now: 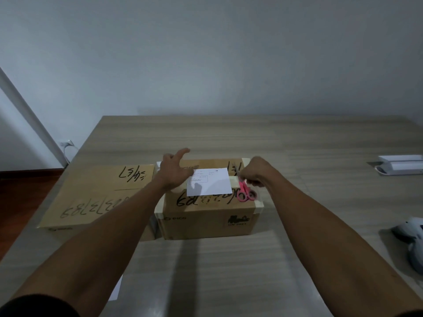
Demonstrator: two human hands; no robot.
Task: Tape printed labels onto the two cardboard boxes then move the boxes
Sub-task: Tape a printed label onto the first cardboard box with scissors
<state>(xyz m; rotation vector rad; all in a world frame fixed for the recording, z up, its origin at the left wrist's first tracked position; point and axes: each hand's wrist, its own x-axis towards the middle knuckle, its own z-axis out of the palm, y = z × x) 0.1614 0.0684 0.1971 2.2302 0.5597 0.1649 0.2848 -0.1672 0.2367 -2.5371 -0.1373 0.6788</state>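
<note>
1. taping the first label looks like the step in hand; the printed label [208, 181] lies flat on top of the taller cardboard box [206, 216], which stands on the table [297, 143] straight ahead of the person.
2. the left hand [175, 171] lies over the label's left edge with fingers spread and straight, thumb lifted toward the far side; it seems to pin the sheet down, and a roll of tape [178, 190] peeks out from under the wrist, though how much of it is touched i cannot tell.
3. the right hand [256, 173] is curled at the label's right edge, fingers bent near the pink scissors [245, 192] that rest on the box top; whether it pinches a tape end or the scissor blades is blurred, so i cannot tell.
4. the second, flatter box [96, 193] sits just beside the first on its left, with black handwriting on top and no label on it; a white sheet [115, 289] shows near the table's front edge, partly behind the left forearm.
5. judging from this, little of the task is done; the next move calls for a strip of tape to be drawn across a label edge, cut, and pressed flat while the sheet is kept square.
6. off to the right lie a white device [400, 164] and a pale handheld tool [412, 239], well apart from the boxes.
</note>
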